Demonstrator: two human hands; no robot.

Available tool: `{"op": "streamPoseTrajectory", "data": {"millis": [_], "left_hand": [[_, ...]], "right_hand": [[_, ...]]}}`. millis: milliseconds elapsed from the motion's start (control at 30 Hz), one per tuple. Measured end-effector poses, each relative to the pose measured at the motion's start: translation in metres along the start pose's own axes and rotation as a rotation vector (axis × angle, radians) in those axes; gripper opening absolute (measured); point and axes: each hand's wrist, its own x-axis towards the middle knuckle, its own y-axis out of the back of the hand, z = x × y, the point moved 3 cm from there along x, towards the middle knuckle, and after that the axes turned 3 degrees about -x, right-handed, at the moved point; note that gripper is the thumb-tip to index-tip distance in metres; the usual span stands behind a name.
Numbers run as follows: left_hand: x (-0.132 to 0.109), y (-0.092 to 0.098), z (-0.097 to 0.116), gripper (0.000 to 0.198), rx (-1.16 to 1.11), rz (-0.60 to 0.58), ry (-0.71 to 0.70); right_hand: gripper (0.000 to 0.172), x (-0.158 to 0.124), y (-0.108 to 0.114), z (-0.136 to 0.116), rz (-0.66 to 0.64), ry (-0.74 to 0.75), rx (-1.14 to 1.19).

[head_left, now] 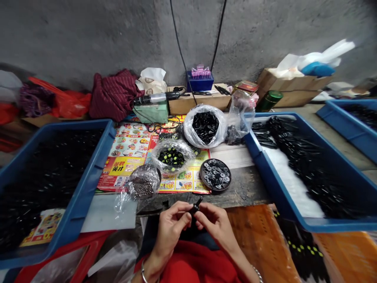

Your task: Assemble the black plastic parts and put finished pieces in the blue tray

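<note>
Just in front of the bench edge, a small black plastic part (198, 204) is held between both hands; its exact kind is hard to make out. My left hand (176, 220) pinches it with thumb and fingers from the left. From the right, the fingers of my right hand (214, 223) close on the same part, its lower end hidden by them. Nearest to the hands is a round dark dish (216, 190) of flat grey-black pieces. Left of it stand a plastic-lined bowl of small metal screws (143, 189) and a bag of black parts with yellow-green dots (171, 157).
Blue bins (85, 192) (290, 200) of black parts flank the bench on both sides. A clear bag (191, 127) of black pieces sits behind the dish. An electric screwdriver (157, 97) rests on a green box (151, 113). Dark cables (178, 39) hang down the wall.
</note>
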Motion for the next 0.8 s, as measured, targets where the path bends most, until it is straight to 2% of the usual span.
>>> {"op": "streamPoseTrajectory", "data": {"millis": [133,233,367,500,633,800], "left_hand": [[-0.001,-0.002,-0.003,0.028,-0.033,0.009,0.085],[-0.001,-0.003,-0.005,0.032,-0.071,0.017,0.123],[0.0,-0.004,-0.006,0.034,-0.088,0.011,0.147],[0.001,-0.005,-0.006,0.034,-0.096,0.004,0.153],[0.001,-0.005,-0.006,0.032,-0.057,-0.003,0.16],[0.0,-0.007,-0.007,0.033,-0.06,0.006,0.191]], "right_hand": [[0.033,0.005,0.012,-0.001,0.13,-0.004,-0.027],[0.03,0.008,0.013,-0.003,0.04,-0.001,-0.068],[0.027,0.008,0.016,-0.002,0.135,0.014,-0.008],[0.027,0.008,0.01,0.001,0.013,0.03,-0.027],[0.026,0.008,0.014,-0.001,0.119,0.02,-0.015],[0.024,0.005,0.012,-0.005,0.038,0.057,-0.092]]}}
